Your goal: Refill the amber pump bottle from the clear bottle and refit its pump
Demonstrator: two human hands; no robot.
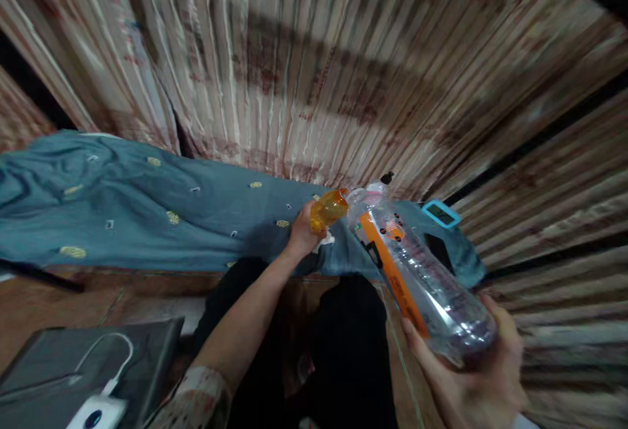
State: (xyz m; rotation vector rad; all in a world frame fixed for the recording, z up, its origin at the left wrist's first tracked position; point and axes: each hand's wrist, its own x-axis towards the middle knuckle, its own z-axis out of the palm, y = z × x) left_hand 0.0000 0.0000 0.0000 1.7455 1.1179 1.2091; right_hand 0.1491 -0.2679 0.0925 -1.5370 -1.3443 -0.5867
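Left hand outstretched (right hand nearer).

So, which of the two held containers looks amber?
The smaller container, in the left hand; the larger bottle, in the right hand, looks clear with an orange strip.

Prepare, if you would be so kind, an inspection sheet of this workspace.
Surface: blue cloth with yellow motifs, creased at the left.
Things in hand: clear bottle, tilted, neck towards the orange container; contact between them unclear.
Clutter: blue-rimmed device, dark flat item and white scrap on or by the cloth.
Grip: left hand closed around the orange container; right hand around the bottle's base.
Cables: white cable plugged into a white device, lower left.
Surroundings: pleated curtain behind the cloth; brown floor in front.
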